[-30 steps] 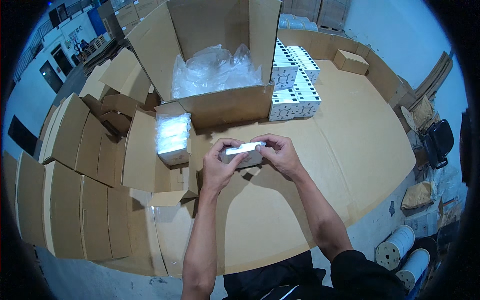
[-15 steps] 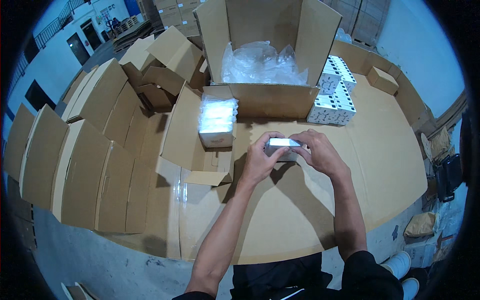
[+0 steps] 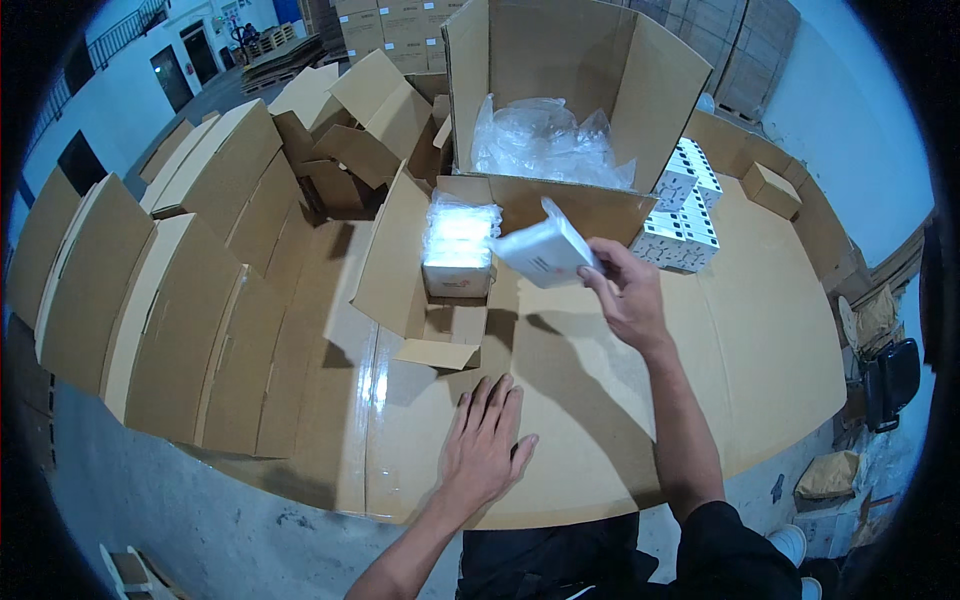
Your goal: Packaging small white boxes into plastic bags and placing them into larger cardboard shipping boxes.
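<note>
My right hand (image 3: 630,290) pinches a small white box in a clear plastic bag (image 3: 550,252) by its right edge, thumb below and fingers above. The bagged box is tilted in the air, with the loose end of its bag sticking up. Left of it stands an open cardboard carton (image 3: 388,268) with a row of bagged white boxes (image 3: 460,240) inside its far part; the near part shows bare cardboard. My left hand (image 3: 483,440) lies flat on the cardboard-covered table (image 3: 590,430), fingers stretched out, near that carton's front flap.
Behind, a large open carton (image 3: 560,205) holds clear plastic bags (image 3: 550,140). Patterned white boxes (image 3: 680,235) are stacked to its right. Several folded-open cartons (image 3: 190,340) line the left side. A small brown box (image 3: 772,190) sits at the far right edge.
My left hand has let go of the small white box and come down nearer, flat on the table. My right hand has lifted the box, now bagged, and tilted it toward the carton.
</note>
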A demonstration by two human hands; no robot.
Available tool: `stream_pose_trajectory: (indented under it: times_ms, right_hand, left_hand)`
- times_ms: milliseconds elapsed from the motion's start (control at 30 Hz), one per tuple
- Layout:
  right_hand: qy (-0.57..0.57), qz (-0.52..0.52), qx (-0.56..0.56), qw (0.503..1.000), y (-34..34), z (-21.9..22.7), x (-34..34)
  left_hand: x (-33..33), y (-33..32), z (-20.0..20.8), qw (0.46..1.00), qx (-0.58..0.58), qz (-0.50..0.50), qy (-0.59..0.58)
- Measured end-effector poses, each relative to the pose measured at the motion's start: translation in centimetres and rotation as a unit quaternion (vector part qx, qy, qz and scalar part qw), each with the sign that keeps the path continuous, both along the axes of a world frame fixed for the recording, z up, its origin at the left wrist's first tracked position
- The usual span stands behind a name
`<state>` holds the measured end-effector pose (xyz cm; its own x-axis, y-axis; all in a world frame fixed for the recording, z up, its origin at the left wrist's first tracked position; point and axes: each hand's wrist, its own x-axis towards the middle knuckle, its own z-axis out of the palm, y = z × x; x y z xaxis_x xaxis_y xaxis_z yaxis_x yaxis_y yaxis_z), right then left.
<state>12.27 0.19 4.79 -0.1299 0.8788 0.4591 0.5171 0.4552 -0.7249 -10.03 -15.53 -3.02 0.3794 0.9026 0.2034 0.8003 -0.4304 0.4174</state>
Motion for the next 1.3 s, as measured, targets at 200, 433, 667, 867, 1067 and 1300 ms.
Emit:
stream_pose_trajectory:
  times_ms: [200,433,667,867,1067,1300]
  right_hand:
    - [0.277,0.124,-0.086,0.949,1.7,-1.8,-6.6]
    - [-0.049,0.122,0.001,0.991,2.0,1.2,-7.6]
    - [-0.209,0.14,0.047,0.967,2.7,2.7,-9.6]
    - [-0.271,0.124,0.07,0.952,3.5,-0.5,-11.4]
    - [-0.297,0.101,0.111,0.943,3.4,-1.5,-12.0]
    - [-0.258,0.068,0.143,0.953,3.2,-2.0,-10.8]
  left_hand:
    - [-0.1,-1.6,0.2,1.0,-0.008,0.019,-0.008]
    - [-0.1,-1.3,0.2,0.999,-0.007,0.025,-0.029]
    - [0.0,-1.2,-0.2,0.999,-0.006,0.035,-0.025]
    - [0.1,-1.2,-0.3,0.999,-0.005,0.032,-0.024]
    - [-0.2,-1.3,0.0,0.999,0.007,0.033,-0.037]
    - [0.8,-0.8,-0.6,0.999,-0.009,0.032,-0.025]
